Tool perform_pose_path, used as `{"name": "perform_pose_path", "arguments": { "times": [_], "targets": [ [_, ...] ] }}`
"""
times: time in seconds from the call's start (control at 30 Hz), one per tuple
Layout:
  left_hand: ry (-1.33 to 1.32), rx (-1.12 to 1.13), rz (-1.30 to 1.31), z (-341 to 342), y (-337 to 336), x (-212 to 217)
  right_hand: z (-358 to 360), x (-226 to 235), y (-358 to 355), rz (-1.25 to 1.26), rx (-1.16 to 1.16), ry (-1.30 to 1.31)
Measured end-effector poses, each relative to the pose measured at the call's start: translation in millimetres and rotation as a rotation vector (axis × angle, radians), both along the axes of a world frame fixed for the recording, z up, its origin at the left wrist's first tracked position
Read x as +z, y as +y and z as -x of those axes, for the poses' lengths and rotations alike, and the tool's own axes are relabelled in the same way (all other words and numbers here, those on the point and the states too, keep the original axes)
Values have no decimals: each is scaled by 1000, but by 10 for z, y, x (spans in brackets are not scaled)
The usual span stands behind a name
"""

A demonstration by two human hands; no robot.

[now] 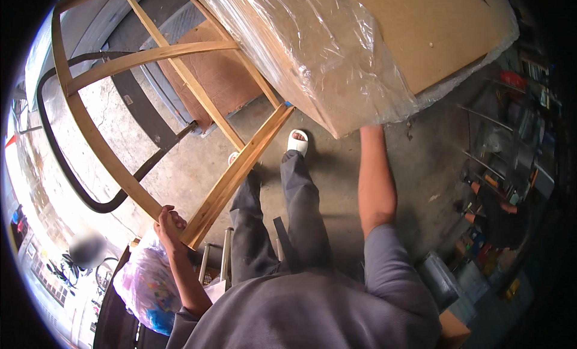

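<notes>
My left hand is closed around the near corner of a light wooden frame made of long rails and cross slats. The frame slants up and away to the far left. At the far right stands a large wooden panel or box, partly wrapped in clear plastic film. My right forearm reaches straight forward to its near lower edge. The right hand is hidden behind that edge, so its fingers and grip do not show.
A black tubular frame and a brown cardboard sheet lie beyond the wooden frame. A plastic bag of colourful contents sits by my left arm. Cluttered shelving lines the right side, with another person in dark clothes nearby.
</notes>
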State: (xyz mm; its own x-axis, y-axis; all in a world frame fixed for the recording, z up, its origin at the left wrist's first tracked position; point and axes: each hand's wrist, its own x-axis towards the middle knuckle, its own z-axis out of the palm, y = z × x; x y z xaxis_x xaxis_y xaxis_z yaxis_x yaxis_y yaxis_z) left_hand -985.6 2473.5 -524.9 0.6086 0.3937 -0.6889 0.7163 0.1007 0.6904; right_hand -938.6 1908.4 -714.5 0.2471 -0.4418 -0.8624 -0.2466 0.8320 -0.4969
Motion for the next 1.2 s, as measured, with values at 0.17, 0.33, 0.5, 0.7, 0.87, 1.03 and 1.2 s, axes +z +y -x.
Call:
{"name": "perform_pose_path", "arguments": {
  "times": [0.17, 0.33, 0.5, 0.7, 0.87, 1.03, 1.2],
  "targets": [
    [12, -11, -37, -4, 80, -52, 208, -135, -856, 44, -10, 24],
    [5, -60, -110, 0, 156, -87, 226, -151, -1026, 29, -33, 9],
    [31, -29, -96, 5, 189, -137, 686, 317, 112, -232, -173, 156],
    [37, -47, -117, 11, 261, -204, 1471, 1181, 1227, 139, 157, -89],
    [33, -60, -130, 54, 380, -308, 1356, 1335, 1235, 125, 186, -107],
    [20, -54, -98, 80, 516, -390, 1208, 1342, 1212, 80, 22, -119],
    [7, -75, -51, 84, 561, -398, 1152, 1341, 1228, 34, -111, -175]
  ]
}}
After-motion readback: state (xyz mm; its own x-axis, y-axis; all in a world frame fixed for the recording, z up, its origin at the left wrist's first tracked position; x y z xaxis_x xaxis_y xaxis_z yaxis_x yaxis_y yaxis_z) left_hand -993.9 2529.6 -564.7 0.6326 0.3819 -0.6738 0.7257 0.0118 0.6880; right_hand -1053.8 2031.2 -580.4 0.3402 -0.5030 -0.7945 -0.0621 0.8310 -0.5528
